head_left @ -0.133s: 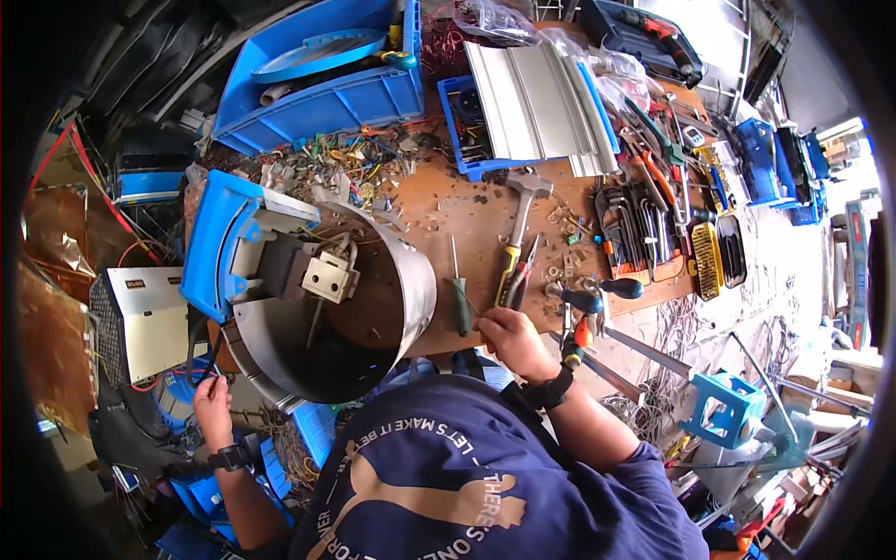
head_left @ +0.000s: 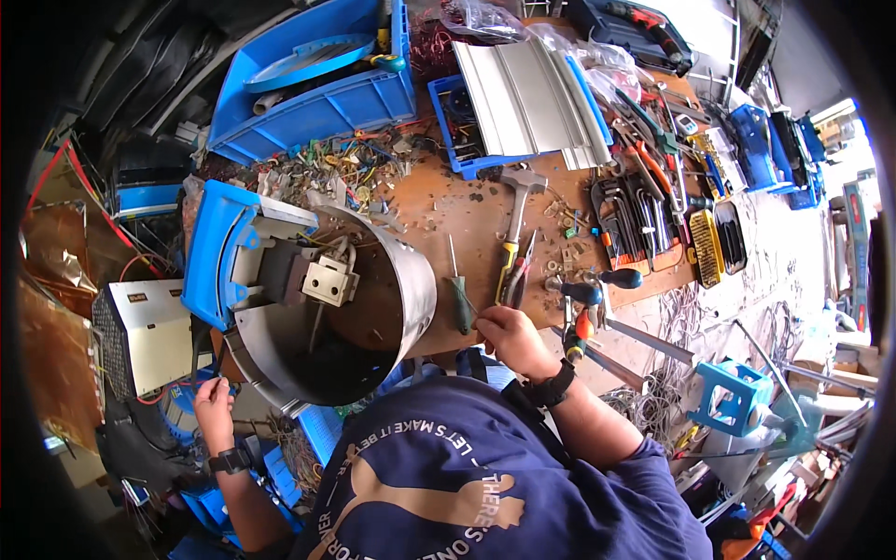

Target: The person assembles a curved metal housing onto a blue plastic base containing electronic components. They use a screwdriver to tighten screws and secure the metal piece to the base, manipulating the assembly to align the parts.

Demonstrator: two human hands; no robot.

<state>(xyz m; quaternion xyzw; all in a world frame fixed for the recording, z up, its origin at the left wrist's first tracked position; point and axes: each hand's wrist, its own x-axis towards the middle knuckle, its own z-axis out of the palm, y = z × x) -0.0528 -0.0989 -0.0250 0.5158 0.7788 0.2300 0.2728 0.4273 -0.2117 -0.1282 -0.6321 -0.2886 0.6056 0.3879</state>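
Observation:
My right hand (head_left: 511,341) is closed in a pinch at the workbench's near edge. A thin thing sticks out of its fingertips toward a green-handled screwdriver (head_left: 461,306), too small to name. Just beyond that hand lie pliers (head_left: 523,271) and a hammer (head_left: 513,219) with a black and yellow handle. Down on the left, below the bench edge, my left hand (head_left: 215,411) has its fingers curled together beside a dark cable; what they hold is unclear. Between the hands stands an open metal drum (head_left: 415,280), with a cream connector block (head_left: 329,280) and a blue housing (head_left: 219,252) on its left side.
A blue crate (head_left: 317,117) stands at the back left, with loose scrap (head_left: 364,168) before it. Grey metal panels (head_left: 523,103) lie on a smaller blue crate. Hex keys (head_left: 635,224) and clamps (head_left: 583,294) are on the right. A cream box (head_left: 140,327) stands far left.
The view has shifted slightly. My left hand has moved a little lower relative to the blue housing; my right hand keeps its pinch by the screwdriver.

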